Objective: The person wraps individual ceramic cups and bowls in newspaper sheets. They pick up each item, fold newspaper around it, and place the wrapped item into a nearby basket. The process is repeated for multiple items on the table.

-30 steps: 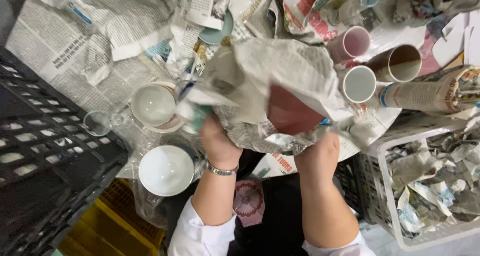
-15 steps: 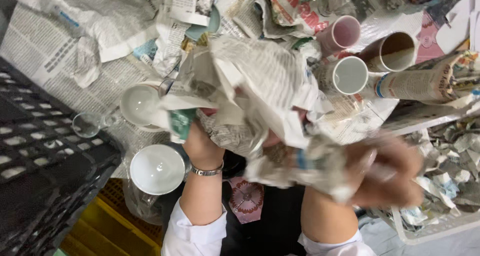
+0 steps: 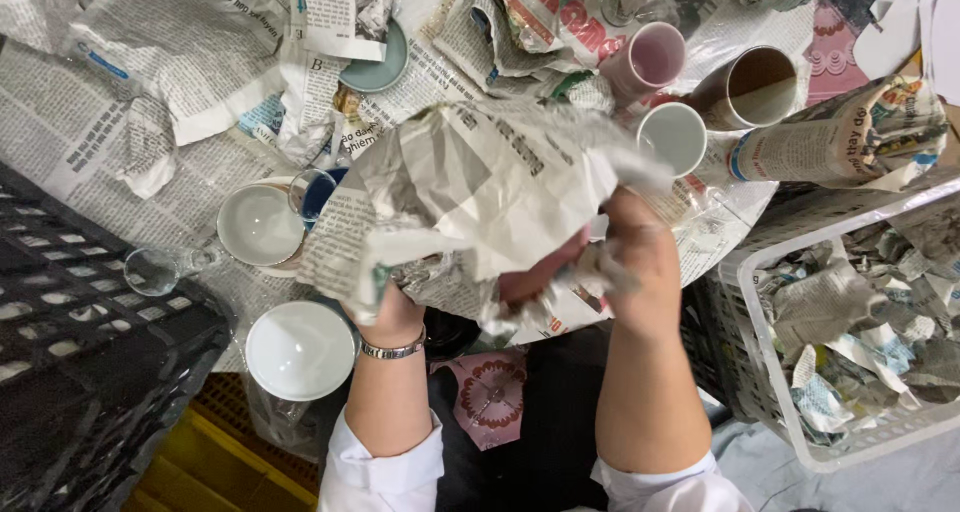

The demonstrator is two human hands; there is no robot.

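Both my hands hold a crumpled newspaper bundle [image 3: 480, 187] over the table's near edge. My left hand [image 3: 388, 317] grips it from below at the left, mostly covered by the paper, with a metal bracelet on the wrist. My right hand [image 3: 640, 257] clutches the bundle's right side, its fingers closed on twisted paper. A pink-red object [image 3: 540, 272] shows inside the wrapping between the hands; its shape is hidden.
A white bowl [image 3: 300, 350], a white cup [image 3: 258, 224] and a small glass [image 3: 155, 269] sit left of the bundle. Pink [image 3: 655, 57], brown [image 3: 760, 82] and white [image 3: 672, 137] cups lie behind. A black crate [image 3: 80, 372] stands left, and a white basket [image 3: 790, 442] of crumpled paper right.
Half a second ago my right hand was out to the lower right with a wad of paper; it is now back against the bundle's right side. The left hand kept its grip.
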